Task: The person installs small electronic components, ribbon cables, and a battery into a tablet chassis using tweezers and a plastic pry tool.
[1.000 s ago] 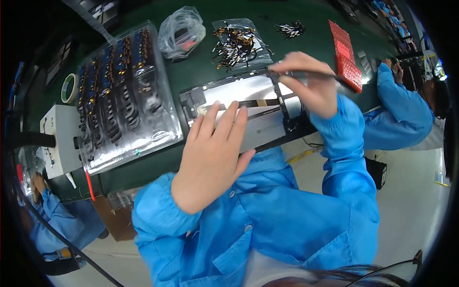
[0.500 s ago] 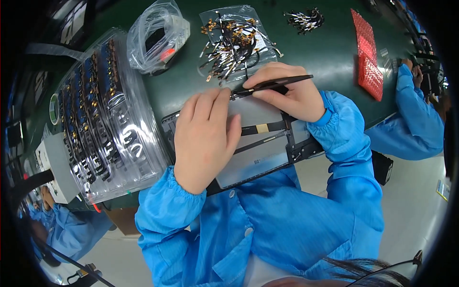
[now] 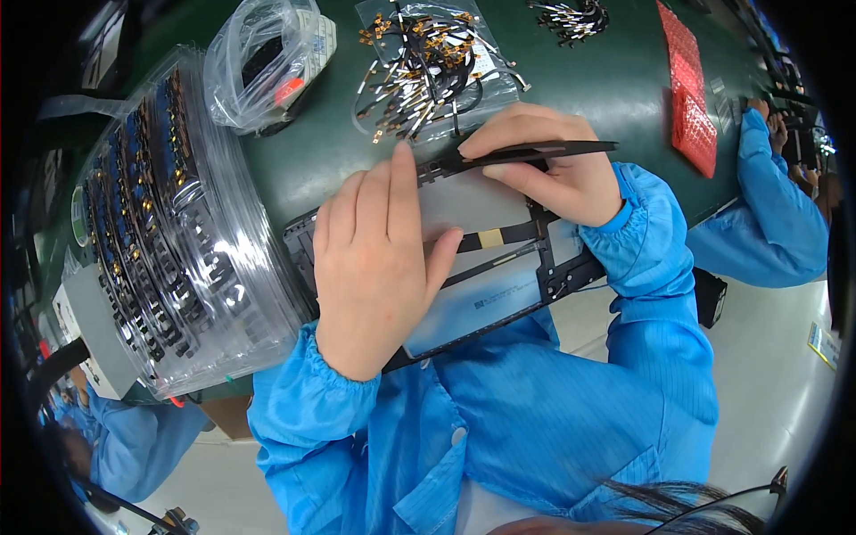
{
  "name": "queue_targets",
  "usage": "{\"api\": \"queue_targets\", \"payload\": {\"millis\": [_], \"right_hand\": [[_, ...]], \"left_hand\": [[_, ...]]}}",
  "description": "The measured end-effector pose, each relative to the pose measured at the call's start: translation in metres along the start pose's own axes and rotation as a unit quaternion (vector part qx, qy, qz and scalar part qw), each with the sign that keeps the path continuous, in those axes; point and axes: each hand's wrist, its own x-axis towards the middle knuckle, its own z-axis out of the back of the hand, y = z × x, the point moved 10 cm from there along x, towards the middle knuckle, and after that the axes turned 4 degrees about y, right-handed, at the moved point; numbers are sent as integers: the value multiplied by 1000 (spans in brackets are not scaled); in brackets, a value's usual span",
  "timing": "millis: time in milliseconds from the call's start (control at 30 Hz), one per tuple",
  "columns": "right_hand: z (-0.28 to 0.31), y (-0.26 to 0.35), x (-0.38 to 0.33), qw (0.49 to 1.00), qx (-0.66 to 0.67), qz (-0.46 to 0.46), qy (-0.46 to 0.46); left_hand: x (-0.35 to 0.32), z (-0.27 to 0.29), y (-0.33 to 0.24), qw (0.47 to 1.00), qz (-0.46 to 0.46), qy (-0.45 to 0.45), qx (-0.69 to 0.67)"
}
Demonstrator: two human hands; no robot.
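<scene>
A flat, tablet-like device (image 3: 499, 308) with silver panels in a black frame lies in front of me, tilted across the table's near edge. My left hand (image 3: 367, 281) rests flat over its left part, fingers stretched toward the far edge and thumb apart. Black tweezers (image 3: 575, 148) are pinched in my right hand (image 3: 580, 185) above the far edge. Their tips point left at the black frame near my left fingertips; what they touch there is too small to tell. A black flex strip with a gold patch (image 3: 491, 238) crosses the device's middle.
Clear trays of dark flex parts (image 3: 192, 259) are stacked at left. Beyond the device sit a clear bag (image 3: 259, 76), a heap of flex cables (image 3: 428, 67) on plastic, and a smaller cable bunch (image 3: 572, 20). Red bubble wrap (image 3: 691, 111) lies at right, near a co-worker's sleeve (image 3: 758, 169).
My right hand and the tweezers have shifted slightly right, and my left hand slightly left. The trays and bag appear farther left as the view moves a little.
</scene>
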Motion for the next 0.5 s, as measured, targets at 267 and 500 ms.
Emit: {"api": "queue_targets", "payload": {"millis": [267, 500], "right_hand": [[-3, 4, 0, 999, -41, 12, 14], [0, 1, 2, 1000, -7, 10, 3]], "left_hand": [[0, 0, -2, 1000, -5, -11, 13], [2, 3, -2, 1000, -12, -16, 17]]}}
